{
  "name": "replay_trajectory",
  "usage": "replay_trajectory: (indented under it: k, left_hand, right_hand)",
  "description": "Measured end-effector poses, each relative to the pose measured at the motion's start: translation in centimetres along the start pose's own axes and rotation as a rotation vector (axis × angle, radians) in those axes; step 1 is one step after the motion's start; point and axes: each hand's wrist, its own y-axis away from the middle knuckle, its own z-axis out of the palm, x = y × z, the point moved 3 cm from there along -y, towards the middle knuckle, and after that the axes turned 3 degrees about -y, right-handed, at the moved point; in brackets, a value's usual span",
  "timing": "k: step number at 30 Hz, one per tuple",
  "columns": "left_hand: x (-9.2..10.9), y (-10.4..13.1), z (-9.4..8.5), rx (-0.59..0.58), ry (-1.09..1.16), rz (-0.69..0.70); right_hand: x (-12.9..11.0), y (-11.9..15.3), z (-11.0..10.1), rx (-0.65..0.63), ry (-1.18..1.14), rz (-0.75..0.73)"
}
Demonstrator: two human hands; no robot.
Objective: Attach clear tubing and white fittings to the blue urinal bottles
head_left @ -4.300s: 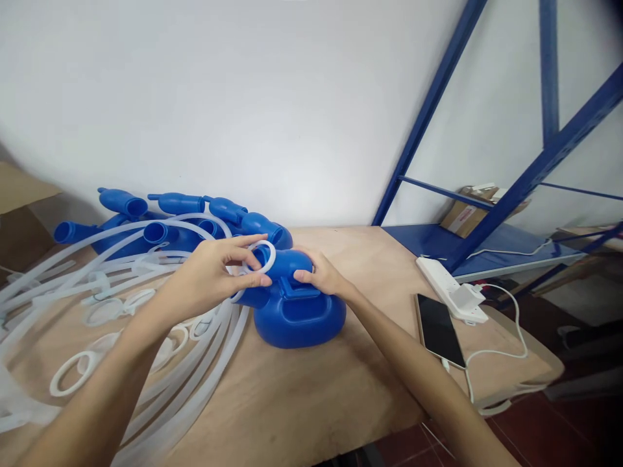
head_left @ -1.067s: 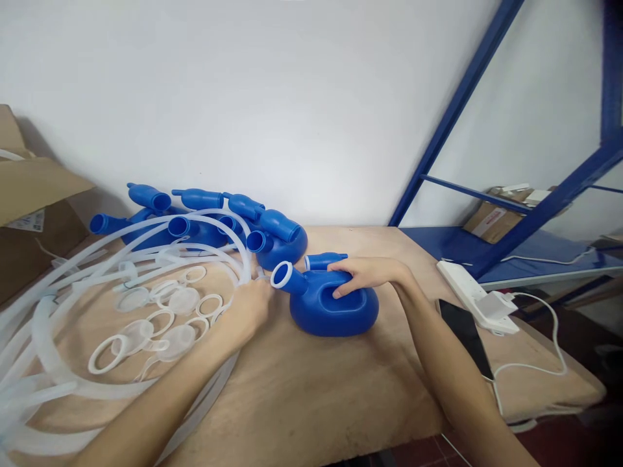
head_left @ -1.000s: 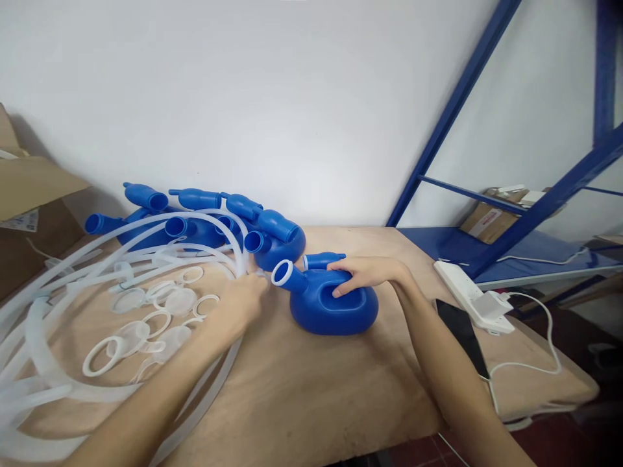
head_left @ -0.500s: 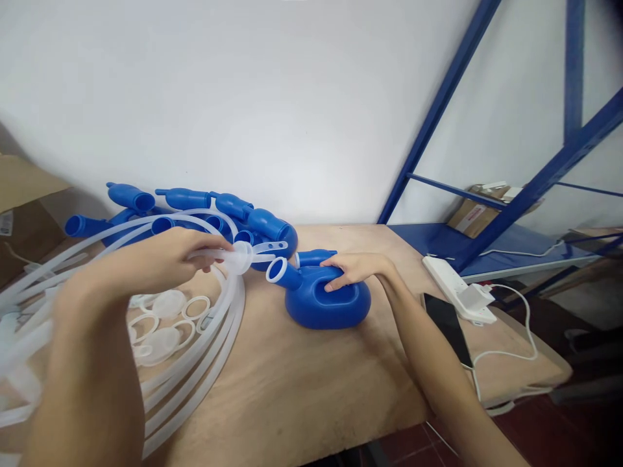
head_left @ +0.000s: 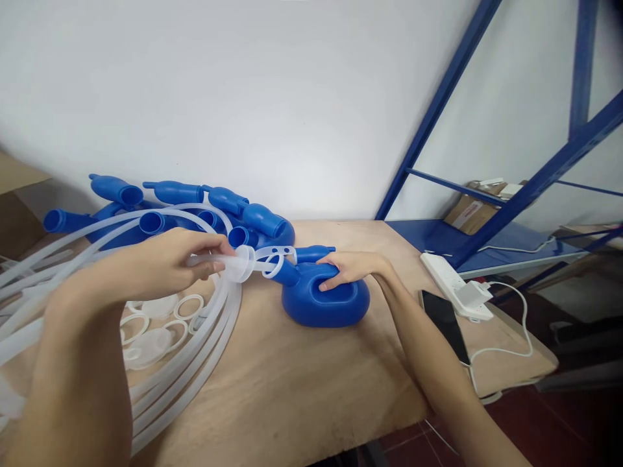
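My left hand (head_left: 187, 256) pinches a translucent tube just behind its wide translucent cap (head_left: 241, 264). From the cap, the thin tube end (head_left: 263, 266) reaches into the white-ringed mouth (head_left: 272, 272) of a blue plastic bottle (head_left: 326, 312), and a strap with holes (head_left: 275, 251) stretches above that mouth. The cap itself is apart from the mouth. My right hand (head_left: 350, 269) is wrapped over the bottle's handle, thumb on the near side; the other fingers are partly hidden. The bottle rests on the wooden table (head_left: 302, 383).
Several blue bottles with cup-like ends (head_left: 175, 192) lie along the wall. Coiled translucent tubing (head_left: 214, 350) covers the left side, with white rings (head_left: 189, 306) and caps inside it. To the right are a phone (head_left: 442, 324), a white power strip (head_left: 448, 279) and a blue shelf frame (head_left: 438, 117).
My left hand has brought the cap slightly right, and the thin tube end has entered the bottle's mouth. My right hand still grips the handle. The view has shifted slightly.
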Motion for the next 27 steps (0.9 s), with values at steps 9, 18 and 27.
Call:
replay_trajectory:
  k: [9, 18, 27]
  left_hand:
    - [4.3, -4.0, 4.6, -0.053, 0.044, 0.050]
    - [6.2, -6.1, 8.7, 0.172, -0.228, 0.006]
    - [7.3, -6.5, 8.8, 0.227, -0.438, 0.016]
  right_hand:
    - [-0.1, -0.4, 0.5, -0.001, -0.019, 0.006]
    - [0.6, -1.2, 0.9, 0.070, -0.063, -0.066]
    - [0.2, -1.2, 1.0, 0.083, 0.013, -0.114]
